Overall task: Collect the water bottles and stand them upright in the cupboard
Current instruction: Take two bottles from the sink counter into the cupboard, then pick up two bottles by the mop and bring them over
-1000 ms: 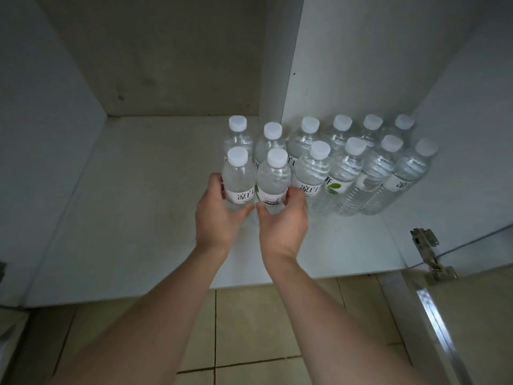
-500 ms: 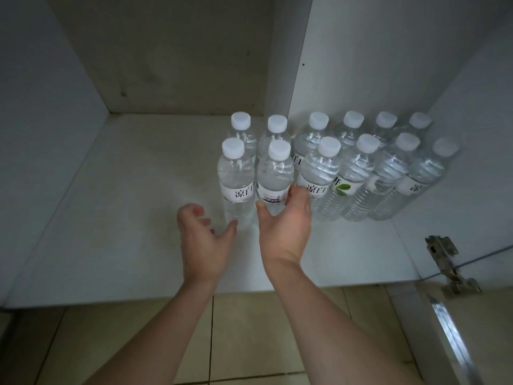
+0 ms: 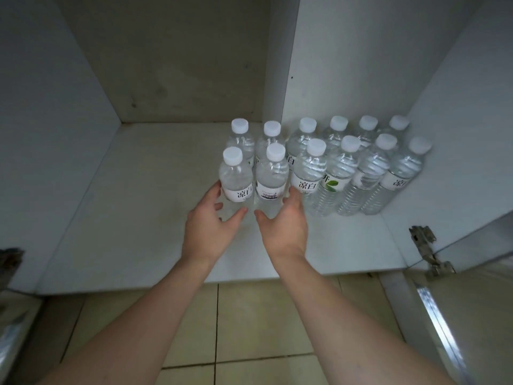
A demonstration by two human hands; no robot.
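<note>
Water bottles [image 3: 319, 165] are standing upright mid-frame on the cupboard shelf [image 3: 138, 195]; we are curling our left hand [image 3: 211, 226] and right hand [image 3: 286, 229] around the two front-left bottles.

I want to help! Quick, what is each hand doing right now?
Left hand: fingers curled round the front-left water bottle, touching it.
Right hand: fingers curled round the water bottle beside it.
</note>
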